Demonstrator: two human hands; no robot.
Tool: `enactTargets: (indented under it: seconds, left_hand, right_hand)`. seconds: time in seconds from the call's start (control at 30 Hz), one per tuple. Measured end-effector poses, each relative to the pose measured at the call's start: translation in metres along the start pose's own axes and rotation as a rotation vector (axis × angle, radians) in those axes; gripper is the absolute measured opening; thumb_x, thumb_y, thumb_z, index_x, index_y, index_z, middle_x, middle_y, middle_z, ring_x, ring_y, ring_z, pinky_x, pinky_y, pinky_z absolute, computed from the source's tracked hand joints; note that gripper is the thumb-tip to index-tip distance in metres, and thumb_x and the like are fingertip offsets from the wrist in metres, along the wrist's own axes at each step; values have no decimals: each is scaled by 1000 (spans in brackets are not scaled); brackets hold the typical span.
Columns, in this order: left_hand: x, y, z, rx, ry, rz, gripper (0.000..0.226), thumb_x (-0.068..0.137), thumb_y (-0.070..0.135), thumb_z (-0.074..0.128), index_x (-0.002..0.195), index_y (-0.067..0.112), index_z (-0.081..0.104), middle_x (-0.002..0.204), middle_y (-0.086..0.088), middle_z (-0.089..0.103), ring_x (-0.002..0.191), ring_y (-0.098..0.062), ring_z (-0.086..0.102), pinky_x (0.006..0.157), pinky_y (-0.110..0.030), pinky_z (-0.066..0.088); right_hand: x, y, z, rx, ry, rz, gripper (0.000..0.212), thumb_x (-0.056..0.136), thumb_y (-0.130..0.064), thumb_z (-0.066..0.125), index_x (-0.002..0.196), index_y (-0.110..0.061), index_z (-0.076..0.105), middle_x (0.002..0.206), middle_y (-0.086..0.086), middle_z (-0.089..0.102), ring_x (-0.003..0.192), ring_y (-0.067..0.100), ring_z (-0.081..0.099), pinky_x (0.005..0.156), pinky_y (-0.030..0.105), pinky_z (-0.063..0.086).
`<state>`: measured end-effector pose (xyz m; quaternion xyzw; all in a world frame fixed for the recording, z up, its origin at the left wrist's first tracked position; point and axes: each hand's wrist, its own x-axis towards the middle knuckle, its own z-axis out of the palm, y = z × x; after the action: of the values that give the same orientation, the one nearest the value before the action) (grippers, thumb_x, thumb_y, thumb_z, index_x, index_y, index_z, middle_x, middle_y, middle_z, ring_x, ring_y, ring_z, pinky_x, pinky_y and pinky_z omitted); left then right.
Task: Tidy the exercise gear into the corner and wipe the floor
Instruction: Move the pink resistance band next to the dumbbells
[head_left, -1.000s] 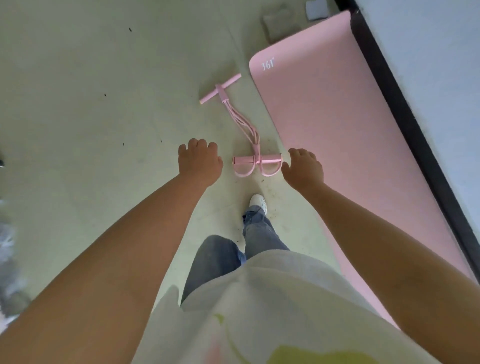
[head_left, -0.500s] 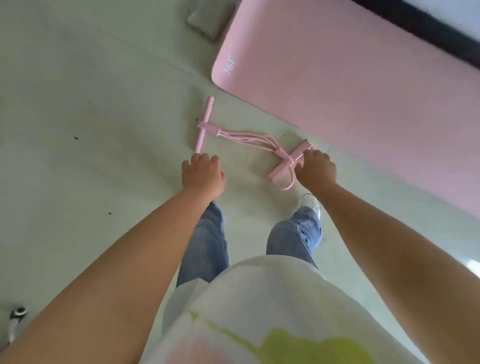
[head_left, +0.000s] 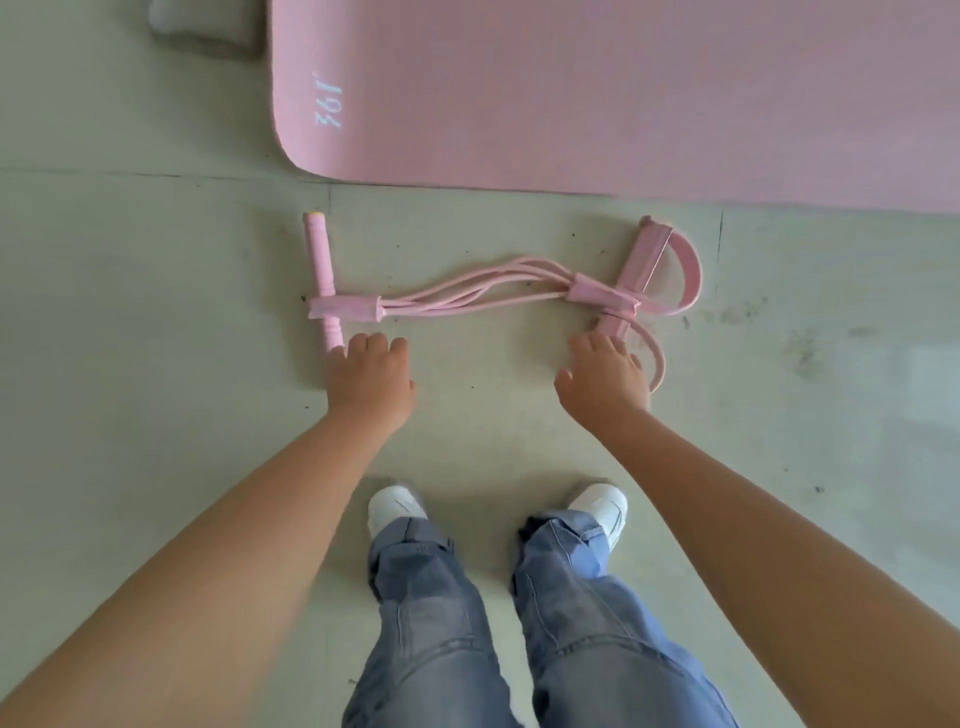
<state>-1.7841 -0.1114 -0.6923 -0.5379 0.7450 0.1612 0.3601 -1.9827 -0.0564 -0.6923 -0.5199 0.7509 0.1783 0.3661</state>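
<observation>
White characters are printed near the rounded left corner of the pink mat (head_left: 597, 88); they sit sideways in this view and look like "361", though the last stroke is hard to make out. The mat lies flat across the far part of the floor (head_left: 130, 312), its near edge running left to right, with a narrow strip of bare floor between it and the one pink pedal puller (head_left: 483, 293). The puller lies lengthwise, left to right: a foam handle bar (head_left: 321, 270) at the left, several elastic tubes in the middle, a foot bar (head_left: 644, 265) with two strap loops at the right.

The left hand (head_left: 371, 382) hangs over the near end of the handle bar, fingers loosely curled, grasping nothing (contact cannot be told). The right hand (head_left: 602, 376) reaches over the near end of the foot bar, fingers relaxed, grip released.

Two white shoes (head_left: 395, 506) stand near. Open floor spreads left and right. One grey folded cloth (head_left: 208, 23) lies far left, just beside the mat.
</observation>
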Motion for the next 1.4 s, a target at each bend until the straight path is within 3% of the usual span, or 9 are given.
enactTargets:
  seconds: [0.33, 0.5, 0.67, 0.87, 0.97, 1.07, 1.13, 1.27, 1.4]
  left_hand:
    - [182, -4, 114, 74, 172, -111, 37, 86, -3, 48, 123, 4, 48, 125, -14, 53, 121, -31, 46, 92, -38, 42]
    - [203, -6, 121, 53, 209, -95, 33, 89, -3, 41, 118, -1, 56, 123, -16, 58, 121, -32, 48, 96, -36, 40]
    - [207, -18, 127, 165, 428, 179, 31, 50, 0, 29, 38, 5, 57, 36, -10, 52, 31, -22, 55, 39, -18, 46]
    - [201, -16, 131, 230, 430, 302, 23, 57, 3, 39, 40, 3, 54, 36, -11, 50, 25, -22, 50, 28, -18, 40]
    - [189, -13, 116, 127, 303, 218, 20, 55, 3, 81, 62, -3, 62, 55, -19, 63, 45, -32, 64, 38, -30, 49]
    - [183, -13, 116, 19, 189, 49, 43, 85, 32, 65, 112, 2, 51, 111, -17, 62, 104, -33, 61, 80, -38, 49]
    - [177, -14, 118, -14, 189, -17, 51, 82, 38, 67, 114, 3, 49, 114, -15, 61, 109, -31, 59, 84, -36, 47]
    - [176, -19, 141, 118, 368, 111, 58, 23, 25, 96, 60, 3, 56, 47, -11, 60, 39, -23, 62, 34, -16, 41]
    - [173, -25, 148, 127, 410, 245, 76, 25, 24, 96, 66, 9, 34, 39, -5, 52, 31, -19, 54, 31, -14, 36]
  right_hand:
    - [187, 39, 104, -214, 308, -101, 55, 86, -4, 45, 140, -4, 32, 146, 17, 30, 138, 32, 25, 113, 48, 18]
    - [210, 43, 95, -269, 300, -71, 50, 88, -3, 42, 137, -10, 35, 132, 14, 45, 123, 34, 39, 102, 42, 30]
    - [205, 39, 85, -329, 250, -62, 48, 85, 2, 47, 132, -6, 38, 128, 18, 46, 119, 36, 40, 98, 43, 35]
    - [200, 49, 88, -309, 235, -53, 50, 86, -2, 48, 134, -9, 35, 130, 15, 46, 121, 35, 40, 99, 43, 35]
    - [195, 59, 92, -221, 259, -39, 56, 89, -1, 45, 141, -11, 27, 139, 15, 36, 122, 37, 40, 104, 44, 32]
    - [196, 59, 93, -135, 278, 39, 46, 93, -2, 43, 137, -3, 31, 136, 19, 38, 120, 38, 44, 103, 43, 34]
    - [199, 56, 92, -167, 271, 85, 37, 94, -4, 43, 130, -1, 38, 131, 19, 45, 119, 37, 45, 102, 43, 35]
    - [201, 53, 95, -232, 251, 89, 41, 91, 2, 43, 131, 1, 37, 130, 19, 45, 120, 38, 44, 100, 44, 36]
    - [186, 50, 84, -273, 226, 20, 47, 86, 6, 48, 131, -2, 38, 131, 16, 42, 121, 35, 42, 100, 42, 39]
